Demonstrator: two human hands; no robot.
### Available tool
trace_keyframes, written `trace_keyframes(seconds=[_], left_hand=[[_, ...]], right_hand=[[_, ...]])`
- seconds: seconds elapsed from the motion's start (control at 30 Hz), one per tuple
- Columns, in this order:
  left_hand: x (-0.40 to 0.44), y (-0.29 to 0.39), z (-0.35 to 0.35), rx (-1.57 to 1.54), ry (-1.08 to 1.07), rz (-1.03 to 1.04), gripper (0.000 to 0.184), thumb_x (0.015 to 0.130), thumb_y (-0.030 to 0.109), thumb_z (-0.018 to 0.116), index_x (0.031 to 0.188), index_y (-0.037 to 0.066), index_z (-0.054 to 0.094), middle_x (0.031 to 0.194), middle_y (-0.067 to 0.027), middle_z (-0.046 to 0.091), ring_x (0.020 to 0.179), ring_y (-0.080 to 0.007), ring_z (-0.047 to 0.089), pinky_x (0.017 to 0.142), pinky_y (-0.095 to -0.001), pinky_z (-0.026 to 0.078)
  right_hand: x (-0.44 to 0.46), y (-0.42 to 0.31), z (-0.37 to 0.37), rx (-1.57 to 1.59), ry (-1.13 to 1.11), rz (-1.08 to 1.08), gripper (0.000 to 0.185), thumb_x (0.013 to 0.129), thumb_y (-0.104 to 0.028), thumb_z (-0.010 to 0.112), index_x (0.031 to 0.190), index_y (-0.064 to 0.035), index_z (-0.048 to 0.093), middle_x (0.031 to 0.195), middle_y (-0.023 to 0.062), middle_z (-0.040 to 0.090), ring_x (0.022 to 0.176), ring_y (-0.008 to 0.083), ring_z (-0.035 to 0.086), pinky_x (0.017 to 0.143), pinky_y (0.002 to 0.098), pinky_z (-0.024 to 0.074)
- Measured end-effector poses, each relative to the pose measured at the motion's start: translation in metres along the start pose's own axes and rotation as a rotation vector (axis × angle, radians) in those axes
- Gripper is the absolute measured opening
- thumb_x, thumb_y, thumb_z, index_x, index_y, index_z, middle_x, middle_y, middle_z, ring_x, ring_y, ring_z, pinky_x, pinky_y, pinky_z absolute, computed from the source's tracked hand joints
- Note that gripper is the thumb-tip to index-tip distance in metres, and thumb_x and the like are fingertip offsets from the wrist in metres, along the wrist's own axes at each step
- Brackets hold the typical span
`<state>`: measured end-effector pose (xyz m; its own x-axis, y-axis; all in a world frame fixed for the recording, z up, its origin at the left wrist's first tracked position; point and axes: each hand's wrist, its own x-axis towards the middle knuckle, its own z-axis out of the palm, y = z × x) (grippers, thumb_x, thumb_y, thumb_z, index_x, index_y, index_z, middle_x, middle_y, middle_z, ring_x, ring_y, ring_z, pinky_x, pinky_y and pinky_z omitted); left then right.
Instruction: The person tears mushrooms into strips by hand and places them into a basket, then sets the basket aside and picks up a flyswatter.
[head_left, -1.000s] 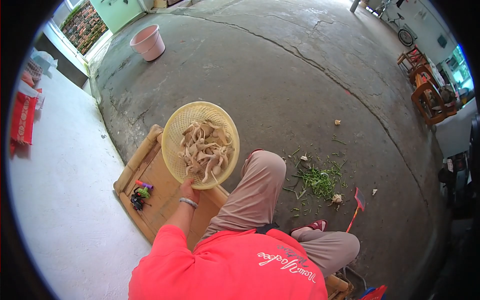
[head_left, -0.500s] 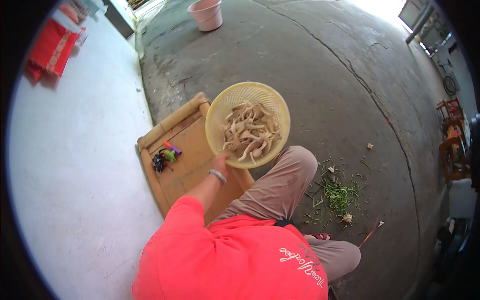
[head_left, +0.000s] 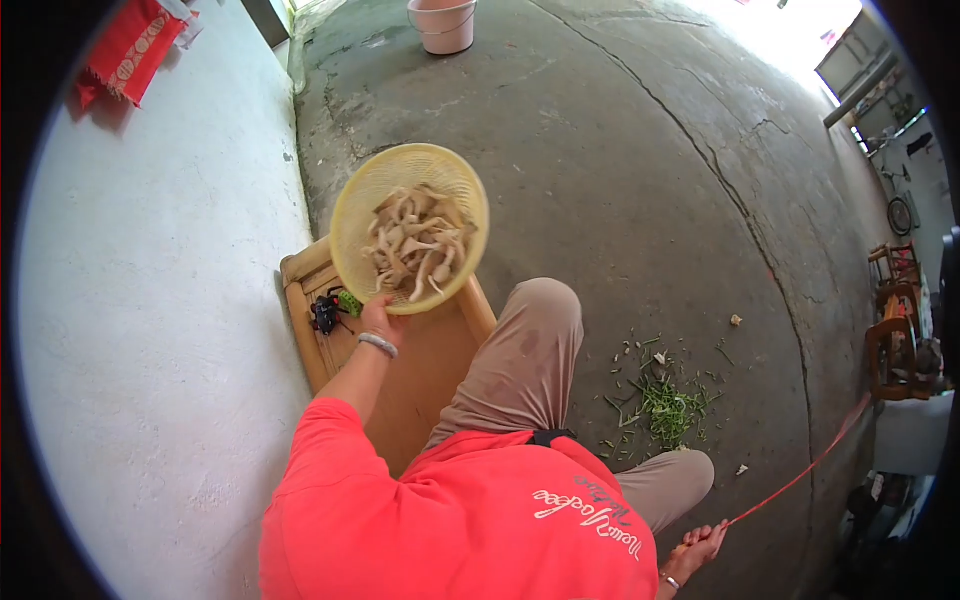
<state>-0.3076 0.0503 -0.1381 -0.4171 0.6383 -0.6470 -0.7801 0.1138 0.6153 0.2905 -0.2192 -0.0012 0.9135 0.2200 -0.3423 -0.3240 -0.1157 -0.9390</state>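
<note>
My left hand (head_left: 383, 318) grips the near rim of a round yellow plastic basket (head_left: 348, 235), its fingers closed there. Pale torn mushrooms (head_left: 415, 240) lie inside the basket, which is held up over a bamboo-framed wooden bench (head_left: 410, 400). At the lower right my right hand (head_left: 702, 545) is closed around the end of a thin red stick (head_left: 800, 474), whose far end is blurred. A metal band circles the left wrist.
Green stem scraps (head_left: 672, 410) litter the concrete floor beyond my knees. Black and green toys (head_left: 328, 311) sit on the bench beside the white wall (head_left: 180, 300). A pink bucket (head_left: 446, 28) stands farther off; wooden chairs (head_left: 893, 345) are at the right.
The basket moved right, then back left, and now covers the purple and orange toy. My right hand has come into view holding the red stick, which earlier stood near the scraps. The view has shifted.
</note>
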Motion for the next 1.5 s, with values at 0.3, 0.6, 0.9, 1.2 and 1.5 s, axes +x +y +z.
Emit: trace_keyframes(seconds=[0.3,0.6,0.9,1.2,1.5], left_hand=[[0.069,0.06,0.018,-0.046,0.041,0.089,0.012,0.083,0.015,0.052,0.09,0.006,0.049,0.081,-0.0086,0.056,0.067,-0.0229,0.057,0.055,-0.0357,0.052],[0.153,0.08,0.089,0.041,0.143,0.148,0.029,0.078,0.019,0.061,0.099,0.0,0.053,0.085,-0.013,0.059,0.062,-0.022,0.058,0.05,-0.034,0.051],[0.188,0.08,0.111,-0.048,0.303,0.222,0.032,0.078,0.019,0.06,0.102,-0.001,0.055,0.096,-0.0162,0.06,0.076,-0.0276,0.061,0.056,-0.0377,0.051],[0.204,0.08,0.084,0.079,0.258,0.225,0.032,0.082,0.029,0.054,0.106,0.009,0.049,0.091,-0.0082,0.064,0.072,-0.024,0.066,0.056,-0.032,0.051],[0.194,0.084,0.072,0.226,0.411,0.253,0.025,0.083,0.033,0.055,0.1,0.015,0.054,0.087,-0.0003,0.065,0.069,-0.015,0.064,0.052,-0.0253,0.05]], right_hand=[[-0.082,-0.059,0.136,-0.006,-0.335,-0.229,0.043,0.096,-0.011,0.042,0.139,-0.0133,0.037,0.06,-0.0039,0.034,0.041,0.0036,0.029,0.035,0.0199,0.0247],[-0.137,-0.079,0.218,-0.091,-0.575,-0.452,0.055,0.095,-0.011,0.05,0.145,-0.0137,0.029,0.061,-0.0041,0.035,0.042,0.0028,0.028,0.036,0.018,0.0255],[-0.084,-0.073,0.314,-0.196,-0.727,-0.591,0.049,0.094,-0.008,0.05,0.141,-0.0067,0.038,0.062,-0.0043,0.038,0.045,0.0019,0.032,0.037,0.0179,0.0274],[0.011,-0.03,0.485,-0.288,-0.936,-0.659,0.049,0.093,-0.003,0.047,0.141,-0.0061,0.037,0.062,-0.005,0.039,0.044,0.0012,0.031,0.037,0.0169,0.028],[0.066,0.016,0.64,-0.201,-1.008,-0.698,0.049,0.089,0.002,0.05,0.137,-0.0058,0.045,0.061,-0.0074,0.04,0.048,0.0011,0.035,0.042,0.0175,0.0325]])
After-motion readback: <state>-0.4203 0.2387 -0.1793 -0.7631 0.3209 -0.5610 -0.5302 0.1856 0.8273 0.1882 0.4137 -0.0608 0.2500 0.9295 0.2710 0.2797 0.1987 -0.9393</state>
